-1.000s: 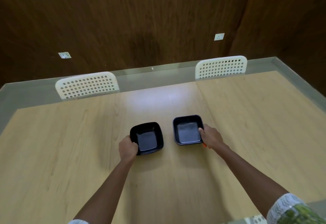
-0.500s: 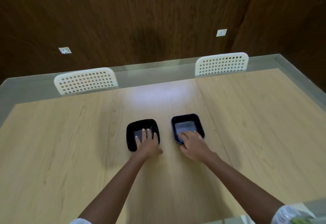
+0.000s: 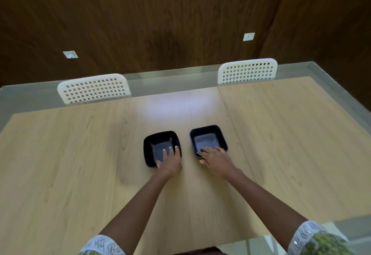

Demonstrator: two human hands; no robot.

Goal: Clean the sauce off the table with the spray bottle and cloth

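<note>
The left hand [image 3: 170,161] covered the near right corner of the left dish [image 3: 160,144], and the right hand [image 3: 215,159] hid the near edge of the right dish [image 3: 207,137]. The table [image 3: 60,164] masked both chairs [image 3: 93,88] below their backrests, and the bottom edge cropped 2 sleeves [image 3: 102,244].

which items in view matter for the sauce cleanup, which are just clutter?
Job-related:
- table, the surface to clean
- left hand, fingers in the left black dish
- right hand, fingers over the near rim of the right black dish
No spray bottle, cloth or sauce is visible.

Just there:
- two white perforated chairs
- wall sockets
</note>
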